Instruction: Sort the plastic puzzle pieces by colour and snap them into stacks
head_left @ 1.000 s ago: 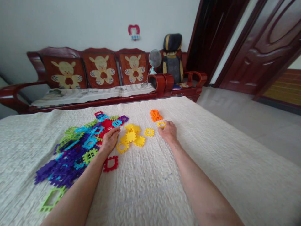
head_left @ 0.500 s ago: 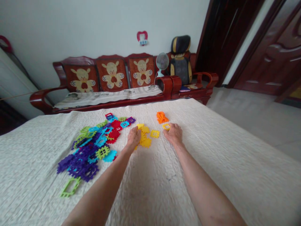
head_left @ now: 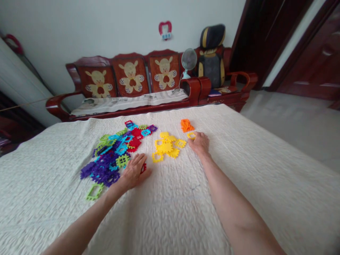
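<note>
My left hand [head_left: 133, 172] rests at the near right edge of a mixed pile, fingers stretched out and thumb apart, with a red interlocking block [head_left: 143, 168] showing between thumb and fingers. Beside it lie a green window-shaped block [head_left: 122, 161] and a heap of purple blocks [head_left: 106, 166]. My right hand [head_left: 201, 142] is closed, its fingertips on a yellow frame-shaped block [head_left: 190, 135]. Between the hands is a loose group of yellow blocks [head_left: 167, 147]. Just beyond my right hand sits a small orange stack [head_left: 187, 125].
A cream quilted cover [head_left: 170, 212] lies under everything. One green frame block [head_left: 95, 191] lies apart at the near left. Behind stand a wooden sofa [head_left: 196, 88] with bear cushions, a small fan [head_left: 189, 59] and a massage seat pad [head_left: 211, 69].
My left hand has left the yellow blocks and moved left and nearer, over the edge of the mixed pile. My right hand stays at the yellow frame block. The view has shifted slightly.
</note>
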`<state>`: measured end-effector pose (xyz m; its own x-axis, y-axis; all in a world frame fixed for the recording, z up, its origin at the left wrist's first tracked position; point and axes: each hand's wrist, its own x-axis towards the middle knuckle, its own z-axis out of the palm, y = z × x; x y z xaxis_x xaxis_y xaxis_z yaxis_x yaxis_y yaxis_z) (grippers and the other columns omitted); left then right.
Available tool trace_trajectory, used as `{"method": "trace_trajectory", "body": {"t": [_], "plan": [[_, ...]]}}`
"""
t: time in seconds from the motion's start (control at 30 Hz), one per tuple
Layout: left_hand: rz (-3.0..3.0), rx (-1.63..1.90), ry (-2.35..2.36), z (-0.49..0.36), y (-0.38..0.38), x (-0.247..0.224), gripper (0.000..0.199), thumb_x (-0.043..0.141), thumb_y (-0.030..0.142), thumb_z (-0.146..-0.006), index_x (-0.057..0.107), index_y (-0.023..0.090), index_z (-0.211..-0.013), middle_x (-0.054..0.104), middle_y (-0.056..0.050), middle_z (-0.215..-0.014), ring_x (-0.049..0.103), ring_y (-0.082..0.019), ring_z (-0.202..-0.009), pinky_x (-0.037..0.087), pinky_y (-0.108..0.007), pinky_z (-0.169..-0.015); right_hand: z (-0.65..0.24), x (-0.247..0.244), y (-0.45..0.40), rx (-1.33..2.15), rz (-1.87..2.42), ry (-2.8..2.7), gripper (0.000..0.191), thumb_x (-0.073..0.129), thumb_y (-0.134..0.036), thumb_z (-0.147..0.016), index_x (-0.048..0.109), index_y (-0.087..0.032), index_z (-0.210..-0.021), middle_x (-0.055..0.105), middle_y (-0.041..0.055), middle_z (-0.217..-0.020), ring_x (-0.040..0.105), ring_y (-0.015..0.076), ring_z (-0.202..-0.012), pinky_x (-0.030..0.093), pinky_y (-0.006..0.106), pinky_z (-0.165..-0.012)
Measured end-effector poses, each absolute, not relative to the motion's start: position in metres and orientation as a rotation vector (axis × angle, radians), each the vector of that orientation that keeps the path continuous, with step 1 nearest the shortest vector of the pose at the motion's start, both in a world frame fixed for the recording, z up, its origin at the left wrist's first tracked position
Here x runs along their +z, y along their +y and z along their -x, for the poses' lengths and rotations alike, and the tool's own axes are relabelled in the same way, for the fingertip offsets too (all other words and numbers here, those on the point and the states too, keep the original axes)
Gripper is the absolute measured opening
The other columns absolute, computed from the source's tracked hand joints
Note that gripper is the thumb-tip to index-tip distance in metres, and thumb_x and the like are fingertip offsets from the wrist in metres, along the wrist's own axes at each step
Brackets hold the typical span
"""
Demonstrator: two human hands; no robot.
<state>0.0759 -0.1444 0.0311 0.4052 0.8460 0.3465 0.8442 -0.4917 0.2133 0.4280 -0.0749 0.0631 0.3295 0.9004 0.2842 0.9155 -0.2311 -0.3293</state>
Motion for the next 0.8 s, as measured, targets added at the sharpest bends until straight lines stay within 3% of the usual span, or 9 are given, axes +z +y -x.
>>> {"method": "trace_trajectory", "body": {"t": [0.23,0.37,0.5,0.67,0.8], "plan": [[-2.752,0.582,1.534,-0.052,-0.155,0.044,0.043,0.049,0.042,-0.095,0.062,0.018,-0.127,0.057,-0.016,-0.141,0.048,-0.031,-0.136,0.041,-0.052,-0.114,-0.428,0.062,-0.075,-0.036,2.149,-1.594,0.047,0.054,-0.036,-0.088,0.059,-0.015,-0.129,0.063,0.0161,-0.12,0.054,0.0289,-0.113,0.038,0.037,-0.093],[-2.683,0.605,1.807,-0.074,-0.15,0.061,0.045,0.05,0.031,-0.09,0.06,0.016,-0.131,0.056,-0.017,-0.141,0.044,-0.037,-0.138,0.041,-0.059,-0.11,-0.429,0.06,-0.074,-0.037,2.144,-1.594,0.047,0.055,-0.037,-0.088,0.059,-0.015,-0.129,0.062,0.0158,-0.121,0.054,0.0289,-0.114,0.038,0.037,-0.093],[-2.586,0.65,1.893,-0.113,-0.124,0.074,0.04,0.058,0.036,-0.086,0.067,0.016,-0.12,0.055,-0.018,-0.143,0.038,-0.042,-0.141,0.034,-0.064,-0.113,-0.429,0.061,-0.073,-0.039,2.147,-1.599,0.047,0.055,-0.037,-0.088,0.06,-0.016,-0.129,0.063,0.0151,-0.12,0.054,0.0291,-0.115,0.038,0.038,-0.094],[-2.312,0.936,1.637,-0.162,-0.055,0.07,0.039,0.047,0.026,-0.092,0.064,0.016,-0.125,0.065,-0.014,-0.132,0.057,-0.027,-0.127,0.045,-0.044,-0.111,-0.428,0.064,-0.074,-0.031,2.176,-1.612,0.05,0.054,-0.036,-0.088,0.058,-0.015,-0.133,0.062,0.0158,-0.123,0.054,0.0298,-0.116,0.037,0.038,-0.096],[-1.984,0.987,1.711,-0.195,-0.024,0.06,0.034,0.049,0.025,-0.093,0.067,0.016,-0.12,0.07,-0.014,-0.123,0.059,-0.027,-0.125,0.044,-0.043,-0.112,-0.429,0.063,-0.072,-0.029,2.192,-1.62,0.05,0.053,-0.036,-0.088,0.058,-0.015,-0.134,0.062,0.0158,-0.124,0.053,0.0299,-0.116,0.037,0.038,-0.096]]}}
